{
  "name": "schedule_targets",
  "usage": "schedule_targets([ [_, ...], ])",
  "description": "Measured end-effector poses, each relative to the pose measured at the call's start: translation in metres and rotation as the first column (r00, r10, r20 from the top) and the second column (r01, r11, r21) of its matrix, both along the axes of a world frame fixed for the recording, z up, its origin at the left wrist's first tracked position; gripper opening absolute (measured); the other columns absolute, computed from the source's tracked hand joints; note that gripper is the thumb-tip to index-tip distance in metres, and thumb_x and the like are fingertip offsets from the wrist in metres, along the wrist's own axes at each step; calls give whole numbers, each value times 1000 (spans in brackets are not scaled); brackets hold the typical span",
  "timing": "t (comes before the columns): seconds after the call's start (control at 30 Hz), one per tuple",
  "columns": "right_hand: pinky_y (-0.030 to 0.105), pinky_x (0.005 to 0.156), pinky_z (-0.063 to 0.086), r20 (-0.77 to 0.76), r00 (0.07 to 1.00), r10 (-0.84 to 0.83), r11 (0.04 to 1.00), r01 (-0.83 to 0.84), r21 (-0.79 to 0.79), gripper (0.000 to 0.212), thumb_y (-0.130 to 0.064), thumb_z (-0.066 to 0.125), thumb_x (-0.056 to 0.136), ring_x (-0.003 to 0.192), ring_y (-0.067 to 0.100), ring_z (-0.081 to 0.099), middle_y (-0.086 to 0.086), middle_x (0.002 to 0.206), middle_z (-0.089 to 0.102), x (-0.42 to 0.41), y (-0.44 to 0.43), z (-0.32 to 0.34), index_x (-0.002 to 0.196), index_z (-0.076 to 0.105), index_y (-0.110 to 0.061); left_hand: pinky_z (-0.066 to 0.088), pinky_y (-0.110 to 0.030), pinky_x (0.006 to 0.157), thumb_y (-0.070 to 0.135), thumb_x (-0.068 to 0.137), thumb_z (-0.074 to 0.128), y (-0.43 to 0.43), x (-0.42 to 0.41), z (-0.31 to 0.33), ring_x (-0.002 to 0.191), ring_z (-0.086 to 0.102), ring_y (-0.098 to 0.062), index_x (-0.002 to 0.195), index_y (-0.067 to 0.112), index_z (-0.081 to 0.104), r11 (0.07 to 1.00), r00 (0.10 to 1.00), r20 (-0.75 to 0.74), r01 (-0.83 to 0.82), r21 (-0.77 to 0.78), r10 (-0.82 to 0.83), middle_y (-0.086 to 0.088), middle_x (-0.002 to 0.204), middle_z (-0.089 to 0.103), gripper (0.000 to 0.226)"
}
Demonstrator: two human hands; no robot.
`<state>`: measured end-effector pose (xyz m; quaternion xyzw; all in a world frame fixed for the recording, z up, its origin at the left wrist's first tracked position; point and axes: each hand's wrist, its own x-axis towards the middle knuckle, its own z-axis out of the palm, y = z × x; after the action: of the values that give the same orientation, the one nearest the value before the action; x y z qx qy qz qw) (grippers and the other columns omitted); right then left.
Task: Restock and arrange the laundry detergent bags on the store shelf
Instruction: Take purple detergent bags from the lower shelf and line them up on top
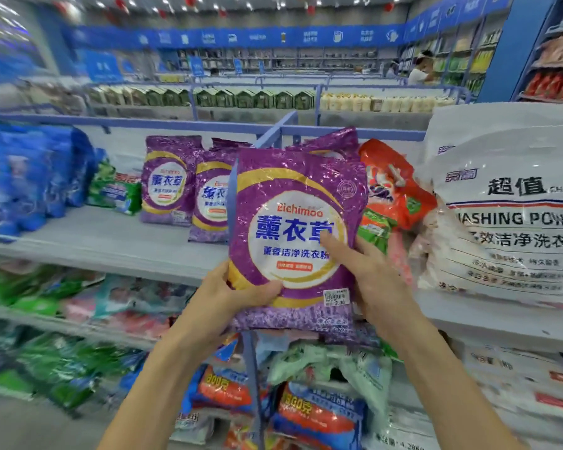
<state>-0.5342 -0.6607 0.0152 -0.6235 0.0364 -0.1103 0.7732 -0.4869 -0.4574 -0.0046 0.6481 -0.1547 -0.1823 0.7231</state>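
Head view finds us mid-placement. We hold a purple Lichimoo lavender washing-powder bag upright, label toward us, in the air just in front of the blue shelf divider. Our left grip clasps its lower left corner, thumb across the front and fingers behind. Our right grip clasps the lower right edge, thumb on the label. Both forearms reach up and forward. Left of the divider, two matching purple bags stand on the shelf; right of it leans an orange bag. Next, we judge, the bag goes left of the divider, set upright beside its twins.
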Motion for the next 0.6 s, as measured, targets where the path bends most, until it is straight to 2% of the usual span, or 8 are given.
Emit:
schedule_targets([
  [0.1,36,87,62,60,998,-28,996,33,-86,30,-28,74,90,99,16,76,-5,107,79,2,37,-7,119,68,-23,52,-49,98,31,81,74,24,-2,2,104,74,-29,120,13,69,988,989,-82,-131,-80,125,-12,113,76,43],
  [0.17,25,76,61,90,996,4,997,3,-81,24,-22,71,93,95,14,77,-7,104,80,5,58,-9,116,69,-22,54,-47,94,47,78,67,44,1,4,102,75,-29,121,14,70,978,973,-145,-191,-86,177,-11,112,77,54],
  [0.27,36,85,61,81,995,54,998,-51,-36,21,-26,69,93,100,21,76,-1,108,79,18,92,-10,113,72,-23,63,-43,83,52,79,62,77,10,7,99,76,-28,110,18,77,977,971,-158,-197,-85,182,-10,108,78,48],
  [0.37,44,94,57,56,997,60,998,-60,8,18,-31,68,94,102,24,76,3,108,79,41,130,-13,107,77,-22,61,-25,59,49,88,53,110,33,8,74,78,-16,83,20,82,961,955,-135,-272,-48,264,-4,82,80,41],
  [0.4,44,94,57,44,997,59,998,-59,19,17,-30,68,95,101,24,76,3,107,80,49,143,-13,107,77,-21,60,-24,58,52,87,51,124,42,7,70,77,-15,85,20,79,952,946,-131,-304,-29,298,-3,78,79,42],
  [0.5,44,96,57,-10,998,65,997,-64,44,20,-32,68,96,100,22,76,2,106,80,78,186,-15,110,75,-19,58,-44,91,65,78,56,166,59,5,95,76,-28,107,17,77,945,937,-122,-327,22,328,-11,101,79,60],
  [0.53,45,99,56,-27,997,73,996,-72,54,24,-35,69,95,102,22,76,2,108,79,89,200,-16,112,74,-20,57,-47,95,66,78,55,180,64,3,97,76,-29,107,17,77,939,933,-108,-342,38,344,-12,103,79,61],
  [0.6,49,103,54,-54,994,95,993,-91,81,32,-40,70,92,106,24,75,3,111,79,108,226,-20,117,72,-20,59,-43,89,63,86,53,208,78,2,87,77,-25,100,16,78,922,920,-58,-384,57,387,-10,94,80,55],
])
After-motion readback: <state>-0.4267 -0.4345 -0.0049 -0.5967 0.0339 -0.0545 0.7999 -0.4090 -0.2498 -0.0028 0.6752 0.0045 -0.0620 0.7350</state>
